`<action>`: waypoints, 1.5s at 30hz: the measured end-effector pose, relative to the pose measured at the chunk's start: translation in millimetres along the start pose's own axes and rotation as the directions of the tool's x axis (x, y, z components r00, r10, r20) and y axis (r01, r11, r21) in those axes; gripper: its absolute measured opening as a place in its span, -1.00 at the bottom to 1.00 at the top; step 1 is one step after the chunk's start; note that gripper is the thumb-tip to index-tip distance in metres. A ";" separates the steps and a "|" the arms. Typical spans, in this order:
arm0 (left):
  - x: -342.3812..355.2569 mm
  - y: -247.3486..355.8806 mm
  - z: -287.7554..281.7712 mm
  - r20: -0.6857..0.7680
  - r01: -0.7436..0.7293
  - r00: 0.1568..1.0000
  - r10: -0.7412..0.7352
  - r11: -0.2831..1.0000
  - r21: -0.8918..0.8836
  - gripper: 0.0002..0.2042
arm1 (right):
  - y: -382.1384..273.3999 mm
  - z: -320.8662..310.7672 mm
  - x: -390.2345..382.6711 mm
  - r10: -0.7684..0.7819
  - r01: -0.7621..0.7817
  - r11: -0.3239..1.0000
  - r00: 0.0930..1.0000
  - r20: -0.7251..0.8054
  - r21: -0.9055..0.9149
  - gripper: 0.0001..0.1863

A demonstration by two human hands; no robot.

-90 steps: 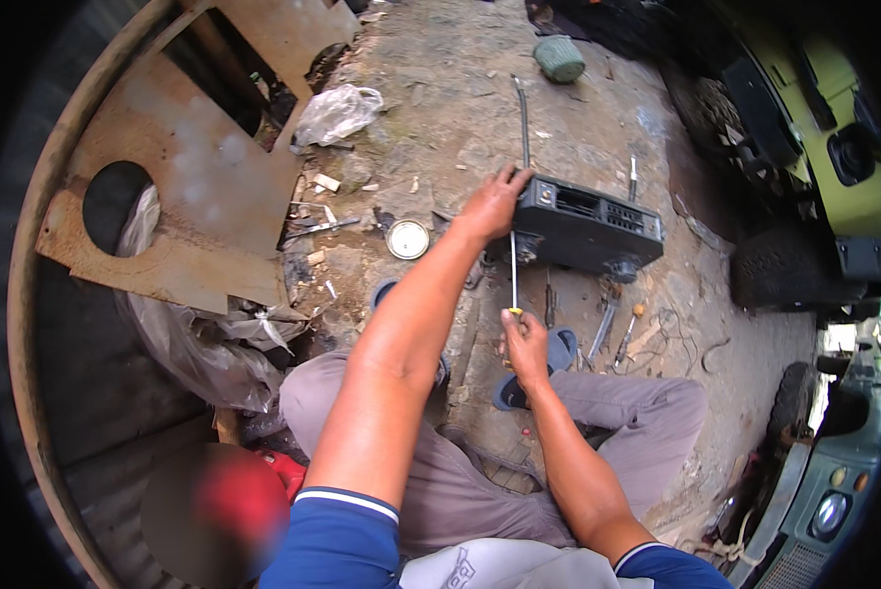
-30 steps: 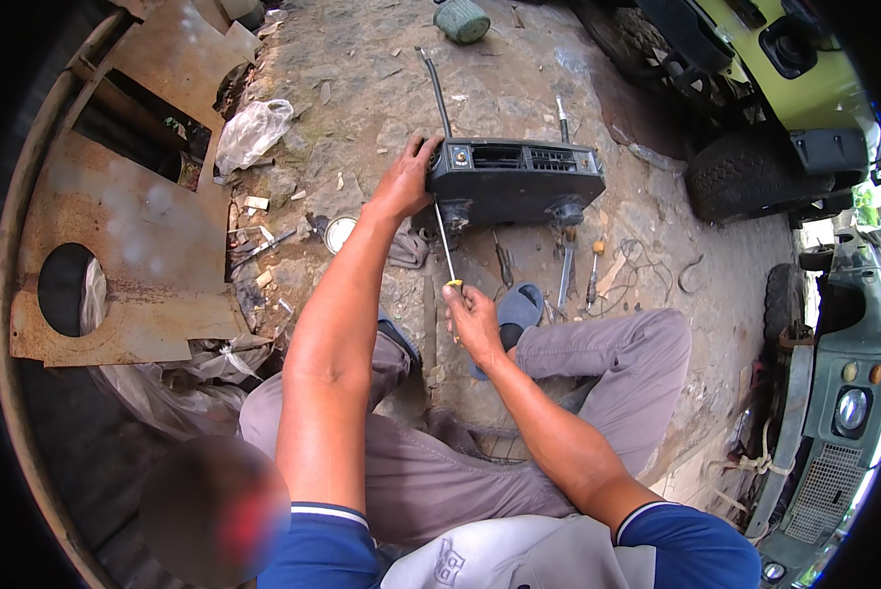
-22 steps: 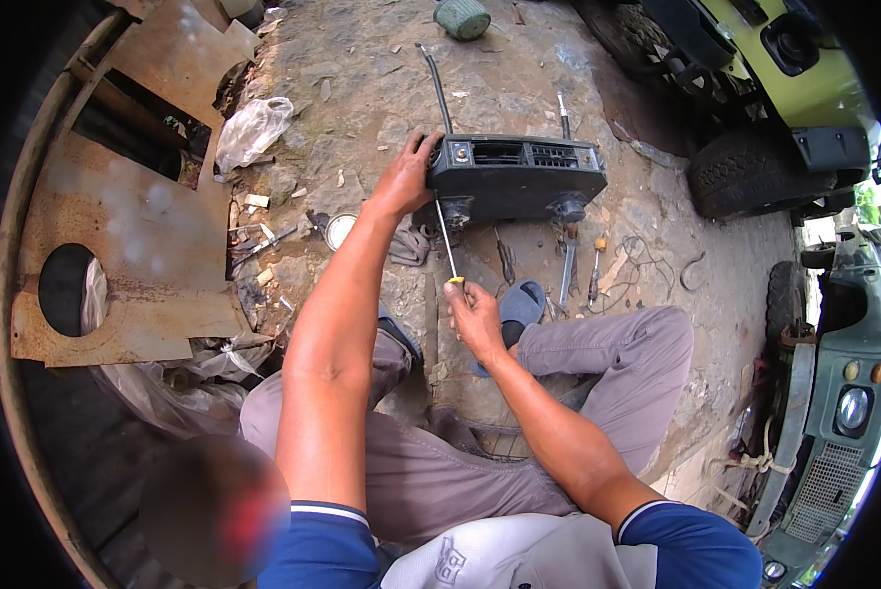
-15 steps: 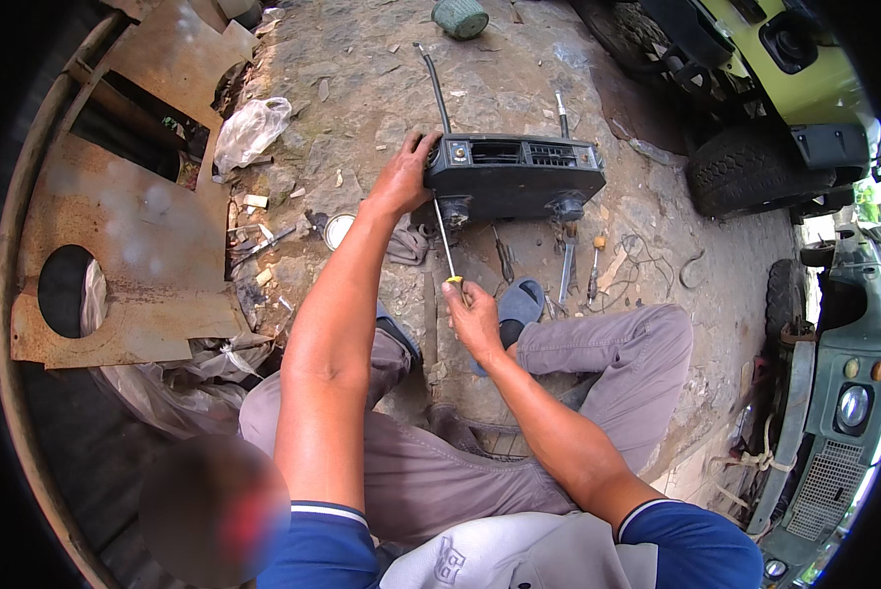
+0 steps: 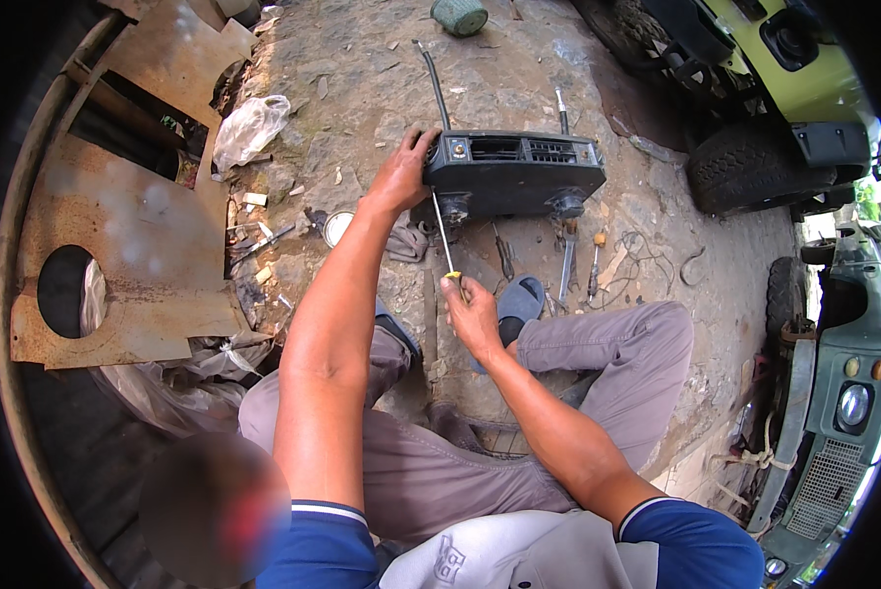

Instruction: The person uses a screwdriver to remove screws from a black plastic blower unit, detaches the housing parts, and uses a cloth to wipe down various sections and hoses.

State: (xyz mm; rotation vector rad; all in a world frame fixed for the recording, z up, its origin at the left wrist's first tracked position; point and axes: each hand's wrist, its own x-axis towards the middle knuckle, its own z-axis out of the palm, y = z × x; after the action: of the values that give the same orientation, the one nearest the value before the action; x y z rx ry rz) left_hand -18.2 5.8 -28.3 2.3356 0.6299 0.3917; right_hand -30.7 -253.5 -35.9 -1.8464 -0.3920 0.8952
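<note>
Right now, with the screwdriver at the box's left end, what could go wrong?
The screwdriver in the right hand points close to the left hand; a slip might jab it. Its tip is hidden, so poor seating could go unnoticed from this view. The black vented box has only the left hand visibly bracing one end, so pushing might twist it.

A dark outlined emblem (image 5: 449, 560) that sat tilted on the pale grey front of your shirt (image 5: 499, 552), its letter-like strokes unclear; a tiny pale marking (image 5: 458, 154) by the left knob (image 5: 458, 146) on your black vented unit (image 5: 514, 177), which was too small to read; no wording that you could make out
</note>
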 end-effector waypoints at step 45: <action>-0.1 5.6 -0.2 0.000 -0.010 1.000 0.010 1.000 -0.013 -0.01 | 5.6 -4.6 1.5 0.063 -0.072 0.992 0.995 0.081 0.107 -0.63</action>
State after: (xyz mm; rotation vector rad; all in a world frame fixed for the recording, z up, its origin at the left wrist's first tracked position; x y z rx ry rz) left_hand -16.5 2.3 -24.3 2.3274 0.6139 0.3998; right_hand -27.0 -257.9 -40.5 -1.7373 -0.3230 1.0170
